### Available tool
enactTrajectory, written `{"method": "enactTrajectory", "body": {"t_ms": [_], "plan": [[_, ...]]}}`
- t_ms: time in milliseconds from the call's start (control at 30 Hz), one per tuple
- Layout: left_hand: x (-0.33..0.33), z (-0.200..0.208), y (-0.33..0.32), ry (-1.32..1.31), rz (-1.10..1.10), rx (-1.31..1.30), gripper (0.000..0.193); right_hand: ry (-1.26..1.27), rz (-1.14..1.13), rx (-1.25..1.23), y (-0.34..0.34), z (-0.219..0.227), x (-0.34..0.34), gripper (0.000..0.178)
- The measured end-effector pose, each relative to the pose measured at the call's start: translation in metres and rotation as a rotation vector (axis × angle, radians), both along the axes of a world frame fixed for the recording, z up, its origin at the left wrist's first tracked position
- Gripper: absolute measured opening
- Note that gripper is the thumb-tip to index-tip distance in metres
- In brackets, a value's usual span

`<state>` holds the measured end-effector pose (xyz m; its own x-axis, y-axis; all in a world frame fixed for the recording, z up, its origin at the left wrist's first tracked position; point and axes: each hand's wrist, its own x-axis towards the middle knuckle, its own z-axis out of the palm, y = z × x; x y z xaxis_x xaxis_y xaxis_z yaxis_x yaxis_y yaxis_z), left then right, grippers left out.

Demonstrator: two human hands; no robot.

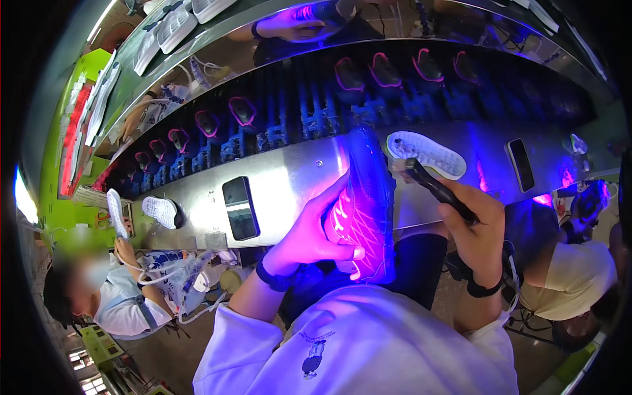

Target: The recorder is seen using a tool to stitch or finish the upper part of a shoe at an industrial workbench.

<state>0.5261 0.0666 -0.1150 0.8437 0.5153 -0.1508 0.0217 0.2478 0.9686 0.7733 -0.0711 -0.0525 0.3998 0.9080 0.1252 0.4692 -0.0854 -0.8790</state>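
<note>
My left hand (313, 232) is closed around a sneaker (370, 210), its fingers behind the side and its thumb across the heel end. Purple-blue light falls on the shoe, and its lines glow pink. Pinched in my right hand (479, 224) is a brush with a dark handle (440, 187). Its bristle end lies just right of the shoe; whether they touch I cannot tell. Beyond the brush, a white shoe sole (428, 153) rests on the metal table (289, 172).
Behind the table runs a dark rack holding several shoes with pink-edged collars (242, 112). One phone (241, 209) lies left of my arms, another phone (520, 164) at the right. A co-worker (112, 296) at left holds a sole (117, 212); another person (566, 276) sits close at right.
</note>
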Motion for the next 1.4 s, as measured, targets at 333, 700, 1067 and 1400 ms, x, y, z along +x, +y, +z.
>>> {"method": "enactTrajectory", "body": {"t_ms": [333, 700, 1067, 1400], "plan": [[-0.001, 0.021, -0.019, -0.049, -0.035, 0.265, 0.116, -0.127, 0.059, 0.003, -0.017, 0.009, -0.007, 0.034], [-0.014, 0.027, -0.039, -0.082, -0.003, 0.246, 0.117, -0.252, 0.098, 0.065, -0.033, 0.016, -0.018, 0.036], [-0.010, 0.042, -0.055, -0.121, 0.030, 0.018, 0.110, -0.221, 0.053, 0.039, -0.054, 0.006, -0.022, 0.036], [-0.005, 0.048, -0.047, 0.205, 0.260, 0.923, 0.092, 0.162, -0.147, -0.093, -0.119, -0.046, -0.005, 0.035]]}}
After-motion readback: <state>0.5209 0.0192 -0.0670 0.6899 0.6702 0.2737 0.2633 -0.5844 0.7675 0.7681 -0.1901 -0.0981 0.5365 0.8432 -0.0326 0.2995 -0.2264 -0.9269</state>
